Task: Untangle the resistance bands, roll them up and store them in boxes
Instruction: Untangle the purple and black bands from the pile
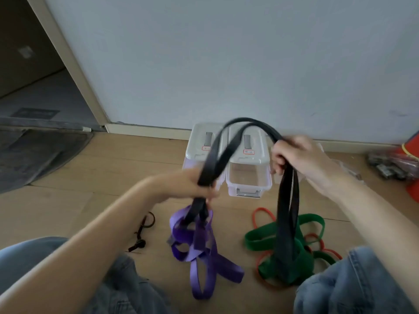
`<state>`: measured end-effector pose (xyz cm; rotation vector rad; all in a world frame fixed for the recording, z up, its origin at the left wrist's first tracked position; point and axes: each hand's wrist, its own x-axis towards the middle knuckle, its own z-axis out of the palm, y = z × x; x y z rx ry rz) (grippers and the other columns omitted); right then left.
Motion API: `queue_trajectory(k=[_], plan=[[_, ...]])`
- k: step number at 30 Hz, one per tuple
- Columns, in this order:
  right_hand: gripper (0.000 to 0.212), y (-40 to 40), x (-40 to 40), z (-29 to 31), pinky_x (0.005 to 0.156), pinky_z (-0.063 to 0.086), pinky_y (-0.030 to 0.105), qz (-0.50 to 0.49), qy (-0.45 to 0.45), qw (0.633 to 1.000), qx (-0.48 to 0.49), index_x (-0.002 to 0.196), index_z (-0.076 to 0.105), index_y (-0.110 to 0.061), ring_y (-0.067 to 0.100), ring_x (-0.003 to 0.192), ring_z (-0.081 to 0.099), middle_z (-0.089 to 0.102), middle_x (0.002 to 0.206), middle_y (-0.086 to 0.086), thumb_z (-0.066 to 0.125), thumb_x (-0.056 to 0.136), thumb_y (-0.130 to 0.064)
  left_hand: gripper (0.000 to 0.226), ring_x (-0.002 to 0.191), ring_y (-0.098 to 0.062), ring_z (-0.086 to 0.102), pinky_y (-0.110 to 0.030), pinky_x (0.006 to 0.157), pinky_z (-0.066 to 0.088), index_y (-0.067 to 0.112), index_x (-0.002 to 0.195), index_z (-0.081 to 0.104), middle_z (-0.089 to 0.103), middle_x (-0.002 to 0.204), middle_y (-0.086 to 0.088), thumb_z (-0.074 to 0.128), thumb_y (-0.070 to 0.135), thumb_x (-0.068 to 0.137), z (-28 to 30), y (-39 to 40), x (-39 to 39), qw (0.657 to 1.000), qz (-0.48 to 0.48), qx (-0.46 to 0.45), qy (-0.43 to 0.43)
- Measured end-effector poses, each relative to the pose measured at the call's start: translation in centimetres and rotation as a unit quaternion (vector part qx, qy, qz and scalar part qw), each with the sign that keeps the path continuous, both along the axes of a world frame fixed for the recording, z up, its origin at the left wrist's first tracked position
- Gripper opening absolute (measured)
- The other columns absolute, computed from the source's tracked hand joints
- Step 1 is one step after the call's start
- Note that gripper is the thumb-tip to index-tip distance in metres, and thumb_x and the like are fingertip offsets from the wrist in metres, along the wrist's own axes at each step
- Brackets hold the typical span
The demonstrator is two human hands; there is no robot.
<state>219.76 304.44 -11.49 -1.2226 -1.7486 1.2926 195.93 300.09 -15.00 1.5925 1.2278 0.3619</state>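
Head view: a long, flat black rubber resistance band (247,121) was held aloft between both hands above a pale wooden floor (95,168). The left hand (195,185) was clenched around the band's doubled strands, below which the black loop was seen threaded through a tangled purple fabric band (199,248) that hung down to the floor. The right hand (297,155) was curled around the other end of the arch, from which two black strands dropped into a heap formed by a wide green band (292,257) and a thin red band (263,211) lying on the floor; which strands were knotted together could not be told. Two clear plastic storage boxes with grey lids (247,164) were set side by side against the white wall (226,53), just behind the hands. A small dark brown cord (144,230) lay on the floor to the left of the purple band. Blue denim-clad knees (353,288) were seen at the lower edge.
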Motion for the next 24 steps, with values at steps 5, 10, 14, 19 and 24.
queue_trajectory(k=[5,10,14,19,24], plan=[[0.072,-0.1,0.7,-1.9,0.095,0.041,0.023,0.187,-0.309,0.929,-0.086,0.128,0.044,-0.025,0.005,0.112,0.052,0.051,0.121,-0.015,0.076,0.068,-0.047,0.005,0.040,-0.003,0.036,-0.016,0.045,0.042,0.015,0.087,0.055,0.045,0.055,0.010,0.057,0.016,0.092,4.6,0.0,-0.5,0.981,0.059,-0.069,-0.171],[0.073,-1.4,-1.0,-1.8,0.094,0.033,0.007,0.273,-0.159,0.948,-0.020,0.122,0.037,-0.060,-0.024,0.115,0.035,0.041,0.123,-0.044,0.078,0.061,-0.056,0.006,0.042,-0.005,0.039,-0.014,0.042,0.035,0.008,0.094,0.058,0.048,0.055,0.005,0.057,0.013,0.091,3.9,-0.2,2.4,0.995,-0.063,-0.079,-0.021],[0.011,-2.1,-2.7,-2.2,0.075,0.048,0.030,0.203,-0.097,0.974,0.038,0.091,0.065,-0.011,0.014,0.075,0.060,0.064,0.076,0.003,0.069,0.082,-0.016,0.002,0.045,-0.006,0.049,-0.014,0.047,0.040,0.015,0.088,0.062,0.057,0.054,0.005,0.063,0.016,0.087,4.0,0.2,1.8,0.998,-0.054,0.013,-0.006],[0.025,-1.6,-2.2,0.7,0.071,0.049,0.023,0.155,0.245,0.955,-0.067,0.062,0.060,-0.017,0.011,0.054,0.048,0.049,0.049,-0.009,0.054,0.078,0.000,0.015,0.078,0.000,0.059,-0.010,0.065,0.044,0.022,0.093,0.060,0.062,0.085,0.011,0.064,0.013,0.082,-0.9,-0.2,1.8,0.987,-0.037,0.075,0.134],[0.029,-0.3,-0.3,1.6,0.077,0.048,0.030,0.089,0.186,0.976,-0.075,0.057,0.059,-0.018,0.015,0.056,0.052,0.045,0.048,-0.004,0.059,0.081,-0.002,0.013,0.078,-0.011,0.061,-0.023,0.071,0.051,0.013,0.091,0.063,0.064,0.083,-0.001,0.057,0.003,0.086,-0.3,-0.4,0.5,0.991,0.012,0.087,0.100]])
